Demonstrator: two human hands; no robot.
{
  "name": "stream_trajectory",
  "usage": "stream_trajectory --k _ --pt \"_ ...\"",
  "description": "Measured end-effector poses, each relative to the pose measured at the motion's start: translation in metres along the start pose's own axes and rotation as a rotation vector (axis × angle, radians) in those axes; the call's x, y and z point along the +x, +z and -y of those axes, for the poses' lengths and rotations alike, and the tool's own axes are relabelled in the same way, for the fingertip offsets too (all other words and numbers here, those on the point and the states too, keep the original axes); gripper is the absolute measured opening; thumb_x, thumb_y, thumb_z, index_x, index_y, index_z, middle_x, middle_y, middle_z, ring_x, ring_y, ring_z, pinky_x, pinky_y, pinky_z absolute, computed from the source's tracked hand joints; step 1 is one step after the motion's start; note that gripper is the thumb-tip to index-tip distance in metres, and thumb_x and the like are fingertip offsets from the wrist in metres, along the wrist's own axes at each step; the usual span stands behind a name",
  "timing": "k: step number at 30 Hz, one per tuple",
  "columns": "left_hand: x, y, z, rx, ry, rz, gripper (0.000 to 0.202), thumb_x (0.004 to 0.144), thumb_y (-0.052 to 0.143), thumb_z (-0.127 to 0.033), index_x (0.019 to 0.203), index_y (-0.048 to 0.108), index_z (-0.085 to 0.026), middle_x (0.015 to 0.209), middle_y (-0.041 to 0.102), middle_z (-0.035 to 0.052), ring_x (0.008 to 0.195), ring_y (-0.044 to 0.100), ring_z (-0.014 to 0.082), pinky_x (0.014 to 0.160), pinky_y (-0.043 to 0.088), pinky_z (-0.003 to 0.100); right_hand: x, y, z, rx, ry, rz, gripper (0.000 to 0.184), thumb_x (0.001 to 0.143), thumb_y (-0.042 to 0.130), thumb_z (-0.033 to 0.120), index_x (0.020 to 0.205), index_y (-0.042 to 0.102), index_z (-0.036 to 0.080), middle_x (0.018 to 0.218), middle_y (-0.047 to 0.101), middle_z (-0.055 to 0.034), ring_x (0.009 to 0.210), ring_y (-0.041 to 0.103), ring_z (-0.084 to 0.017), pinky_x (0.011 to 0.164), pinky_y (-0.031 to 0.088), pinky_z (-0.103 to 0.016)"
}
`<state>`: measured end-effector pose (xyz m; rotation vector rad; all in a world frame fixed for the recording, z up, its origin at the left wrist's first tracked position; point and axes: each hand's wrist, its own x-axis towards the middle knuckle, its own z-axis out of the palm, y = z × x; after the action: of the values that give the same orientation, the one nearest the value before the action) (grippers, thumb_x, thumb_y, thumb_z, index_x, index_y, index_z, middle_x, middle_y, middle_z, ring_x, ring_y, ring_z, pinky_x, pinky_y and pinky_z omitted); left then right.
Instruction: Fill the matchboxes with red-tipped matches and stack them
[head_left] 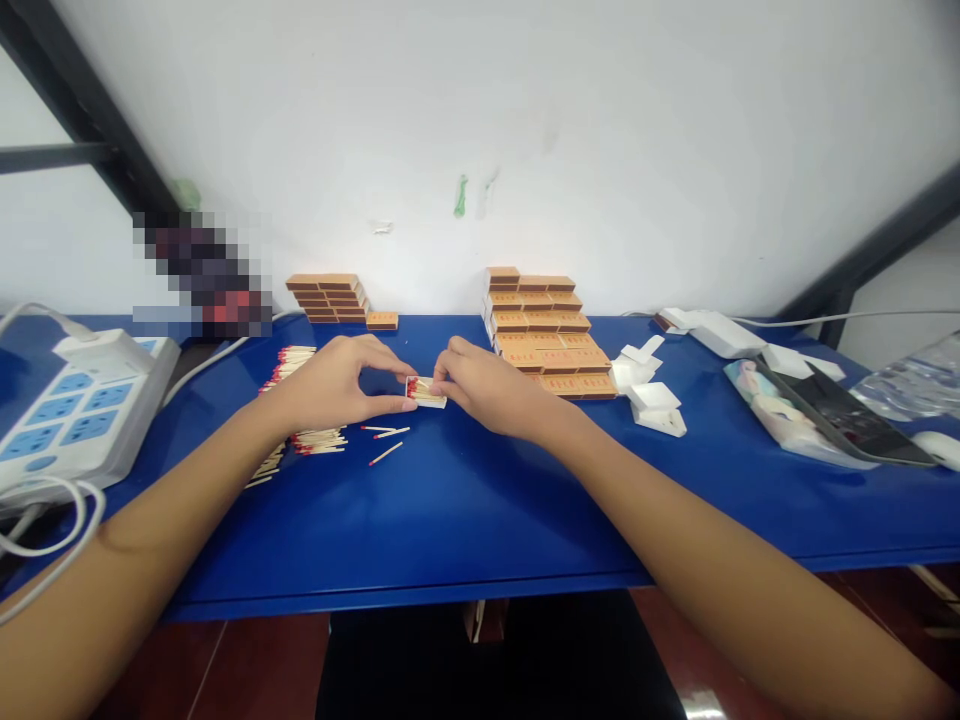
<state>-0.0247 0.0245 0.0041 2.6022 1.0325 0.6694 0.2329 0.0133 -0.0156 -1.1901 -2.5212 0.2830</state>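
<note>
Both my hands meet over a small white matchbox tray [427, 392] filled with red-tipped matches, resting on the blue table [465, 500]. My left hand [337, 385] pinches its left end with thumb and fingers curled. My right hand [487, 390] grips its right end, fingers closed round it. A pile of loose matches [296, 405] lies just left of my left hand, and a few single matches [386, 440] lie in front of the tray.
Stacks of tan matchboxes stand at the back middle [547, 330] and back left [334, 297]. Empty white trays [649, 390] lie to the right. A white power strip [75, 410] with cables sits far left. A dark tablet [840, 410] and plastic bag lie far right.
</note>
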Motion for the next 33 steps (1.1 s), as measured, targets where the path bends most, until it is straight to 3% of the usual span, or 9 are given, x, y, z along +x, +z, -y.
stream_trajectory --k 11,16,20,27,33 --pt "0.001 -0.005 0.005 0.063 -0.023 -0.039 0.041 0.089 0.082 -0.061 0.110 0.090 -0.027 0.108 0.086 0.0080 0.097 0.077 0.0284 0.088 0.058 0.041 -0.004 -0.005 0.022 0.146 -0.084 -0.119 0.019 0.115 0.054 0.026 0.110 0.070 0.018 0.108 0.057 -0.0057 0.088 0.054 -0.018 0.082 0.040 -0.032" --pt "0.002 -0.008 0.009 0.142 -0.043 -0.094 0.038 0.092 0.077 -0.058 0.106 0.090 -0.025 0.106 0.086 0.0080 0.096 0.078 0.0281 0.088 0.056 0.040 -0.007 0.009 0.035 0.210 -0.140 0.037 0.006 0.106 0.069 0.021 0.107 0.072 0.016 0.114 0.064 -0.0080 0.098 0.061 -0.019 0.089 0.046 -0.033" --pt "0.002 -0.007 0.010 0.149 -0.063 -0.086 0.038 0.092 0.077 -0.058 0.107 0.089 -0.026 0.108 0.086 0.0073 0.097 0.078 0.0279 0.089 0.056 0.040 -0.006 0.013 0.040 0.166 -0.094 0.137 0.014 0.110 0.064 0.021 0.100 0.072 0.015 0.112 0.067 -0.0099 0.100 0.063 -0.021 0.094 0.048 -0.036" --pt "0.003 -0.006 0.011 0.181 -0.038 -0.084 0.038 0.092 0.075 -0.056 0.107 0.089 -0.025 0.108 0.086 0.0083 0.096 0.078 0.0284 0.088 0.057 0.041 -0.008 0.018 0.054 0.154 -0.070 0.065 0.014 0.110 0.063 0.022 0.099 0.068 0.016 0.112 0.070 -0.0102 0.107 0.065 -0.023 0.093 0.049 -0.038" --pt "0.003 -0.006 0.010 0.174 -0.035 -0.091 0.036 0.091 0.075 -0.052 0.110 0.090 -0.025 0.110 0.086 0.0091 0.099 0.078 0.0298 0.091 0.059 0.041 -0.003 0.027 0.058 0.150 -0.049 0.045 0.009 0.110 0.064 0.025 0.111 0.067 0.016 0.123 0.070 -0.0117 0.111 0.066 -0.024 0.096 0.050 -0.038"
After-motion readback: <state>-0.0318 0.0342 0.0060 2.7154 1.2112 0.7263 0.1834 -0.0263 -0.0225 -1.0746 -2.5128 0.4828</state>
